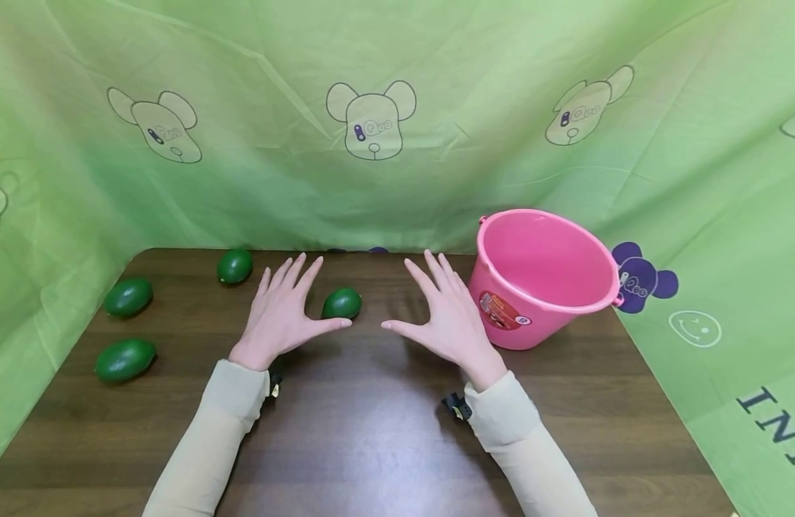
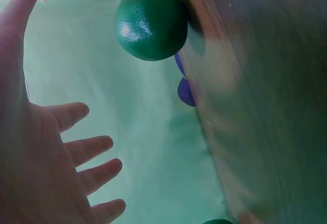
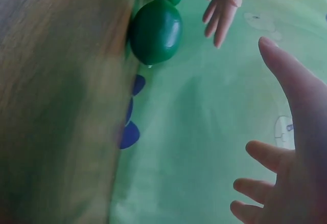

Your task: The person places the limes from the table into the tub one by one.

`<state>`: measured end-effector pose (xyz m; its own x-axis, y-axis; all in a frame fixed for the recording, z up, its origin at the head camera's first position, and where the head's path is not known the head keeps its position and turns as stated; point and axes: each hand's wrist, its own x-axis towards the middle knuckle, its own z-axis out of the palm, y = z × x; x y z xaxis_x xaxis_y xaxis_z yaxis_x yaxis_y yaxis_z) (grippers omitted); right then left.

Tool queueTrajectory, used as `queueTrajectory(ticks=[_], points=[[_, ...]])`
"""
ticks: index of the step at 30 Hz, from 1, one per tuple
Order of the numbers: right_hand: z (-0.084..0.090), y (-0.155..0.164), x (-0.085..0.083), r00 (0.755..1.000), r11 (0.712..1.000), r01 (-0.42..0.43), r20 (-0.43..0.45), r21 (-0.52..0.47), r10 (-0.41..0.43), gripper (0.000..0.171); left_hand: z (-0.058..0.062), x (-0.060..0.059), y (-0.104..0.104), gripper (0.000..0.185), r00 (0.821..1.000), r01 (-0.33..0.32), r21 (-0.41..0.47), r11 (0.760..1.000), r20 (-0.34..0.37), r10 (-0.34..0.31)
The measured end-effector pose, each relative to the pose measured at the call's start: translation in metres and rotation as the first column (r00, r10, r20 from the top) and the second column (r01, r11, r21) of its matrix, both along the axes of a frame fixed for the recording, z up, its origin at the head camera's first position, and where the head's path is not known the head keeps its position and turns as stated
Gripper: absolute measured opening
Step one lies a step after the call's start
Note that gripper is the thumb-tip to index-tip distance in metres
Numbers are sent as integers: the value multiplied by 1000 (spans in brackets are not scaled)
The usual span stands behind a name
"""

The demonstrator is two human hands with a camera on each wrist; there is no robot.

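Both hands, the left hand (image 1: 277, 316) and right hand (image 1: 445, 316), spread wide and holding nothing above the table (image 1: 371, 431), the nearest green fruit (image 1: 342, 304) lying just beside the left thumb, where a careless brush could probably roll it away.

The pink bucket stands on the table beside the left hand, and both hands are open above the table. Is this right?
Not quite. In the head view the pink bucket stands beside the right hand, not the left hand. Both hands are open above the table, as you say.
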<state>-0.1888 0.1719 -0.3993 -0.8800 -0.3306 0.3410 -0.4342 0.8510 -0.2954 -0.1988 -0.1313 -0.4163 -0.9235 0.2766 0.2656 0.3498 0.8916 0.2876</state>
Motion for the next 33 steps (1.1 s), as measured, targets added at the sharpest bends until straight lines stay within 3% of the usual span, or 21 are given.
queueTrajectory(ticks=[16, 23, 28, 33], points=[[32, 8, 30, 989, 982, -114, -114, -153, 97, 93, 0, 4, 2, 120, 999, 30, 17, 999, -30, -30], [52, 18, 42, 937, 929, -243, -314, -279, 151, 72, 0, 5, 3, 118, 998, 51, 42, 998, -33, -50], [68, 32, 46, 893, 906, -278, -433, -319, 121, 64, 1, 5, 4, 116, 997, 64, 46, 997, -35, -63], [78, 52, 49, 898, 913, -217, -438, -346, 48, 66, -1, 5, 4, 114, 997, 72, 42, 997, -33, -71]])
